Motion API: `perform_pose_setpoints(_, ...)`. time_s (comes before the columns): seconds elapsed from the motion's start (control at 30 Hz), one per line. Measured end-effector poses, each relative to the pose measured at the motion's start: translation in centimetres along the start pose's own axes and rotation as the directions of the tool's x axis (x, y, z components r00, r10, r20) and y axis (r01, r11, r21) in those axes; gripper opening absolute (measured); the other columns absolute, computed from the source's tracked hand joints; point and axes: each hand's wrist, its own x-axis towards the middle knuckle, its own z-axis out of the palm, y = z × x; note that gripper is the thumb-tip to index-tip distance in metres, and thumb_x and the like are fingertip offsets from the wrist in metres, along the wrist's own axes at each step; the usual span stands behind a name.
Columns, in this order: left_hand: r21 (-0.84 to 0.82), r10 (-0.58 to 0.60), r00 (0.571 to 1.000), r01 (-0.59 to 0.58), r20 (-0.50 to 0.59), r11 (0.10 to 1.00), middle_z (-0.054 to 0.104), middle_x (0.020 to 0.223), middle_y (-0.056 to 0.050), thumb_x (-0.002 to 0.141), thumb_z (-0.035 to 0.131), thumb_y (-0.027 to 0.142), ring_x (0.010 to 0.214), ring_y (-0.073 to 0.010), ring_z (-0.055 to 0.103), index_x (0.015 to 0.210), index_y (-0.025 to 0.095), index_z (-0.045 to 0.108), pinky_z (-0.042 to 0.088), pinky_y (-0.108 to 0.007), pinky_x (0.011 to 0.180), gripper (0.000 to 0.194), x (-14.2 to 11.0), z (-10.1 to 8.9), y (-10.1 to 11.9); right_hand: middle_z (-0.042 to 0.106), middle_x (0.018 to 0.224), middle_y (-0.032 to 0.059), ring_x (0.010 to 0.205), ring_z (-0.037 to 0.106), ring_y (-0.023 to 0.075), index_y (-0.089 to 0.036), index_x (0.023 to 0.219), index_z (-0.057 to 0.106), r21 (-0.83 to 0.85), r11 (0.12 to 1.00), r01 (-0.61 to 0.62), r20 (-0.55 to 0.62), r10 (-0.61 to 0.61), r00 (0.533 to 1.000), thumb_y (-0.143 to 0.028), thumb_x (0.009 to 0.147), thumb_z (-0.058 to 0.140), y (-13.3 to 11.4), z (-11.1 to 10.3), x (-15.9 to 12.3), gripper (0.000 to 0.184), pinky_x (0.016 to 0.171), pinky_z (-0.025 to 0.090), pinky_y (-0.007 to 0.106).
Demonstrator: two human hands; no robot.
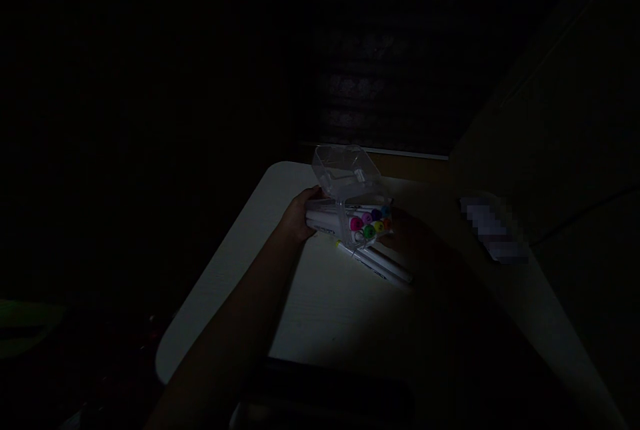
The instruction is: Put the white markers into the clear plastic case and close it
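A clear plastic marker case (345, 233) is held between my two hands above the table, its transparent lid (345, 167) swung up at the back. Inside lie several white markers (373, 222) with coloured ends facing me: pink, purple, blue, green, yellow and orange. My left hand (299, 215) is closed around the left side of the case. On the right side, my right hand (403, 233) grips it too, mostly lost in shadow. Below the case, loose white markers (377, 263) rest on the tabletop, one with a yellow end.
The pale table (310, 310) has rounded corners and is dimly lit. Toward its right side lies a blurred, pixelated flat object (493, 227). A dark bar-like shape (335, 383) crosses the near edge. Something green (25, 323) shows at lower left. The surroundings are very dark.
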Motion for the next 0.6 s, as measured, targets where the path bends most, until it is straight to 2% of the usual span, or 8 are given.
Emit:
perform_pose_setpoints(0.13,0.009,-0.001,1.000,0.000,0.007,1.000,0.064,0.058,-0.004,0.078,0.054,0.026,0.046,-0.0155,0.057,0.080,0.011,0.067,0.048,-0.029,0.054,0.019,0.0,0.1,0.1,0.066,0.107,0.0110,0.097,0.063,0.0231,-0.017,0.104,0.063,-0.051,0.997,-0.065,0.068,0.069,0.995,-0.023,0.080,0.057,0.0,0.0,-0.4,0.026,0.082,0.050,0.033)
perform_pose_setpoints(0.33,-0.014,0.021,1.000,-0.021,0.017,1.000,0.063,0.057,-0.002,0.077,0.055,0.023,0.045,-0.0139,0.057,0.079,0.012,0.066,0.048,-0.027,0.053,0.015,-0.1,0.0,0.0,0.068,0.104,0.0070,0.089,0.066,0.0232,-0.023,0.108,0.063,-0.124,0.982,-0.143,0.186,0.165,0.969,-0.021,0.074,0.062,1.4,-1.4,-1.4,0.034,0.070,0.049,0.030)
perform_pose_setpoints(0.43,-0.010,0.015,1.000,-0.015,0.013,1.000,0.063,0.056,-0.002,0.077,0.056,0.025,0.044,-0.0144,0.057,0.079,0.012,0.066,0.048,-0.027,0.052,0.016,-0.1,-0.1,0.0,0.069,0.098,0.0069,0.083,0.066,0.0227,-0.023,0.103,0.064,-0.166,0.970,-0.178,0.234,0.214,0.948,-0.019,0.076,0.057,1.8,-1.9,-1.6,0.028,0.064,0.047,0.029)
perform_pose_setpoints(0.6,-0.007,0.010,1.000,-0.010,0.002,1.000,0.061,0.052,-0.001,0.076,0.057,0.026,0.042,-0.0140,0.056,0.075,0.013,0.064,0.047,-0.026,0.049,0.015,0.0,-0.1,-0.1,0.068,0.099,0.0081,0.088,0.065,0.0223,-0.021,0.101,0.064,-0.200,0.965,-0.172,0.267,0.222,0.938,-0.021,0.078,0.053,1.2,-2.2,-1.4,0.026,0.068,0.045,0.029)
